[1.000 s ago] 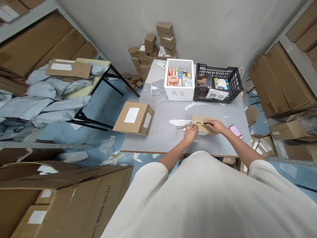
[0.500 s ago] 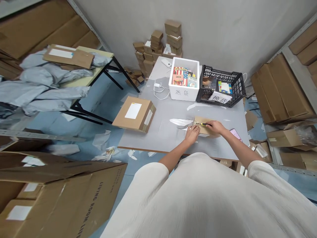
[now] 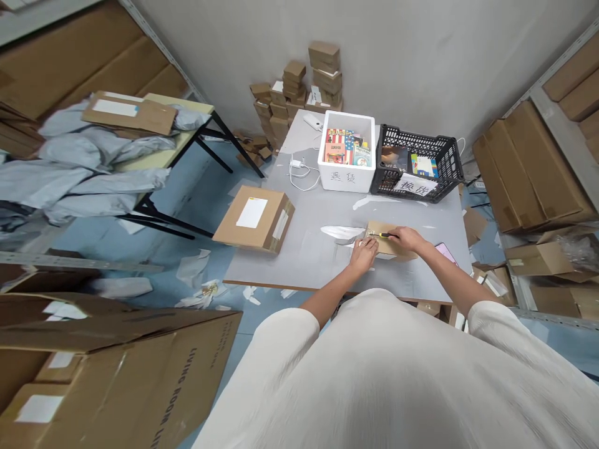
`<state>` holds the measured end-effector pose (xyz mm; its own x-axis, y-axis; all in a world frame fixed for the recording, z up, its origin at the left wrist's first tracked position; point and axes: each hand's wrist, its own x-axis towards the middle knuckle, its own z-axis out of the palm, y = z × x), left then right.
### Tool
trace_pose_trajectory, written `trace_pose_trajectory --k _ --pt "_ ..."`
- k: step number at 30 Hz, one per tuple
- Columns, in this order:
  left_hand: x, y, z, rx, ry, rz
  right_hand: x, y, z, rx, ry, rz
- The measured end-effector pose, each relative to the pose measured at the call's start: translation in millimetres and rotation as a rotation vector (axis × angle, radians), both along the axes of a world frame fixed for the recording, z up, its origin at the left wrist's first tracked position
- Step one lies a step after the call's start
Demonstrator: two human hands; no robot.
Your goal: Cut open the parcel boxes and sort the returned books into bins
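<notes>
A small flat cardboard parcel (image 3: 380, 231) lies on the grey table (image 3: 318, 262) in front of me. My left hand (image 3: 362, 254) rests on its left end, fingers curled against the edge. My right hand (image 3: 408, 239) is closed round a thin yellow-and-black tool (image 3: 384, 234), whose tip points left across the top of the parcel. A white strip of paper (image 3: 340, 232) lies just left of the parcel.
A larger labelled carton (image 3: 255, 217) sits on the table's left edge. At the back stand a white foam box (image 3: 347, 153) of books and a black crate (image 3: 416, 167). A pink phone (image 3: 445, 252) lies at the right. Cartons and shelves crowd both sides.
The view has shifted a little; both hands stay on the parcel with the tool in nearly the same place.
</notes>
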<state>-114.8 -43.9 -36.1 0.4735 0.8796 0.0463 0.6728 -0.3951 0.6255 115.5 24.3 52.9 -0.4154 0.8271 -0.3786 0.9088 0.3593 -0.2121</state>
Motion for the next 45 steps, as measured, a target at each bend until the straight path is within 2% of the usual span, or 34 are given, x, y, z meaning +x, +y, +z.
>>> trace_pose_trajectory --k 8,11,17,24,31,34,37,41,45 --pt "-3.4 -0.3 9.0 -0.005 0.03 -0.003 26.7 -2.0 -1.0 -0.013 -0.062 -0.02" --pt "-5.1 0.1 10.8 -0.013 0.056 -0.006 41.4 -3.3 -5.0 -0.013 -0.025 -0.055" --pt "-5.7 1.3 12.7 -0.018 0.067 0.0 86.8 -13.7 -7.8 -0.006 -0.017 -0.102" --pt "-4.0 1.5 13.1 -0.041 0.077 0.023 138.1 -29.1 2.4 0.0 -0.113 -0.132" --pt "0.1 0.0 14.8 0.0 0.137 0.051 186.9 -37.8 11.1 -0.042 -0.082 -0.267" --pt "11.8 0.5 18.7 0.052 0.263 0.053 202.2 -48.3 12.3 -0.031 -0.024 -0.292" --pt "35.6 7.3 23.2 0.068 0.331 -0.047 206.0 -59.6 8.9 -0.015 0.07 -0.31" --pt "75.7 25.9 29.3 0.026 0.354 -0.218 201.8 -68.8 -1.4 -0.009 0.174 -0.352" --pt "100.8 43.2 32.1 -0.043 0.479 -0.254 201.7 -70.7 -14.2 -0.021 0.283 -0.377"
